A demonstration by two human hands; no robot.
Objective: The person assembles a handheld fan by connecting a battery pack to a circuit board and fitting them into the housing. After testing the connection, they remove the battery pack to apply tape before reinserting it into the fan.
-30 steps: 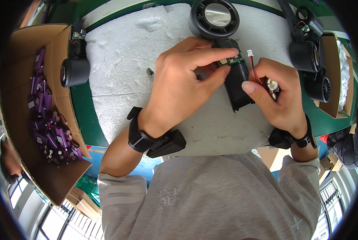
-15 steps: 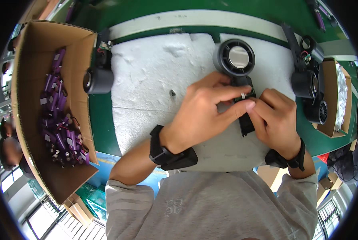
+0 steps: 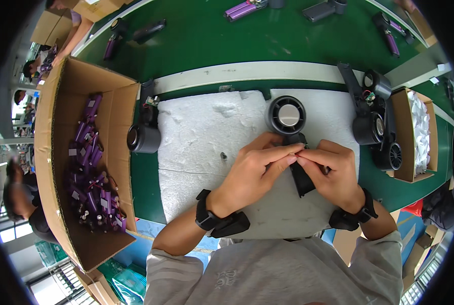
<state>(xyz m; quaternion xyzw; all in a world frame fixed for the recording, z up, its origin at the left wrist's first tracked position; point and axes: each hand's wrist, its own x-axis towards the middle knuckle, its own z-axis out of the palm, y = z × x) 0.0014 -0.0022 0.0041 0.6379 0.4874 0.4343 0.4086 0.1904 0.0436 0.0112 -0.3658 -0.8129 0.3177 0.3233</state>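
A dark grey handheld fan (image 3: pixel 302 181) lies on the white foam sheet (image 3: pixel 196 132), its round head away from me and its handle toward me. My left hand (image 3: pixel 252 173) comes over the handle from the left, thumb and index finger pinched together. From the right, my right hand (image 3: pixel 332 170) meets it, also pinching, so the fingertips of both hands touch above the upper handle. Whatever small part sits between the fingertips is too hidden to name. The fingers cover the middle of the handle.
At left stands a cardboard box (image 3: pixel 52 152) with several purple battery packs (image 3: pixel 87 152). A fan body (image 3: pixel 144 138) lies beside it. More fan bodies (image 3: pixel 369 128) lie at right, by a carton (image 3: pixel 403 137) of white pieces. Parts lie on the green surface (image 3: pixel 212 46) beyond the pale rail (image 3: pixel 247 72).
The view has tilted, showing more of the far surface. My fingertips have drawn together over the handle, covering the green circuit board and small white piece that showed before.
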